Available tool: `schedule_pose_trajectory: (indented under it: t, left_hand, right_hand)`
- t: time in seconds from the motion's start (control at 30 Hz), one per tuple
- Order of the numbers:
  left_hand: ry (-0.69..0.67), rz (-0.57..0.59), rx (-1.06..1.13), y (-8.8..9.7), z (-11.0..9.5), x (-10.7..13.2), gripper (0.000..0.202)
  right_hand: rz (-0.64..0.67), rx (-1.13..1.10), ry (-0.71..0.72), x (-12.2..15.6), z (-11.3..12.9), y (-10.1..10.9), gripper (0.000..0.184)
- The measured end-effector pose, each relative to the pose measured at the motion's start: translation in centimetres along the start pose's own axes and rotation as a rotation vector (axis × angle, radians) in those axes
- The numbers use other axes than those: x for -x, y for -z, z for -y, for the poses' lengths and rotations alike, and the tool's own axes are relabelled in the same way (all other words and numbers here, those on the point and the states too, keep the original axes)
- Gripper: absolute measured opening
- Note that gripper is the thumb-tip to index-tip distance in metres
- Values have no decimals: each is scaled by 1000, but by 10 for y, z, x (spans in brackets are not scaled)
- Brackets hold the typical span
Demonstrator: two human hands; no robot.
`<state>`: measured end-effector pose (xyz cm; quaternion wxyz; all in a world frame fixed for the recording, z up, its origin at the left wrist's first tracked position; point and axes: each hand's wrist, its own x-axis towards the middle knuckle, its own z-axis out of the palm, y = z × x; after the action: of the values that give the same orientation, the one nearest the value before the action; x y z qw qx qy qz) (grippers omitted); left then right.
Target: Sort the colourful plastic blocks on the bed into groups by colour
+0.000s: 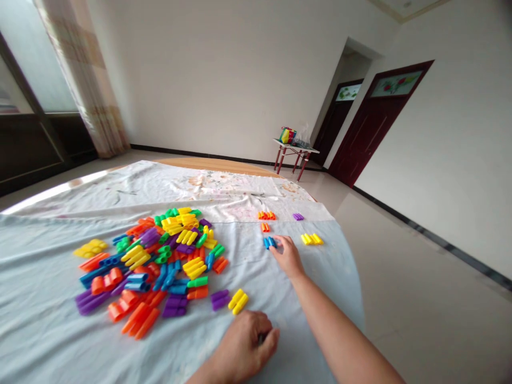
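Observation:
My right hand (288, 257) reaches over the cloth with thumb and fingertips closed on a blue block (269, 243) made of joined plastic tubes. Just beyond it lie a small orange block (265, 228) and a row of orange blocks (266, 215). To the right are yellow blocks (312, 239) and a purple block (298, 216). My left hand (251, 341) rests near the front in a loose fist, and nothing shows in it. Close to its knuckles lie a yellow block (238, 302) and another purple block (220, 300).
A big mixed pile of coloured tube blocks (164, 253) spreads across the left half of the cloth-covered table (192, 192). The table's curved edge runs along the right. By the far wall stands a small table (296, 146) with bags, near a dark red door (376, 122).

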<state>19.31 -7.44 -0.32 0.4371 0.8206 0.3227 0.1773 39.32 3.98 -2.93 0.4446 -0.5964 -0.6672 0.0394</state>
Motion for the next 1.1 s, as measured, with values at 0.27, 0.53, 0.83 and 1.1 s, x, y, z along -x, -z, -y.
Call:
schedule_pose_trajectory:
  t: [0.27,0.53,0.83,1.1]
  left_hand:
    - [-45,-60,47,0,-2,1,34]
    - [-72,-72,71,-1,0,1,29]
    - [-100,-63,139,1,0,0,26]
    - [-102,-62,116,2,-2,1,27]
  right_hand:
    - [208,-163,275,3,72,-4,17]
    - [517,-174,448,-1,124,-58,32]
    - [563,-103,481,-1,121,-74,34]
    - [526,-162,387,8,122,-56,18]
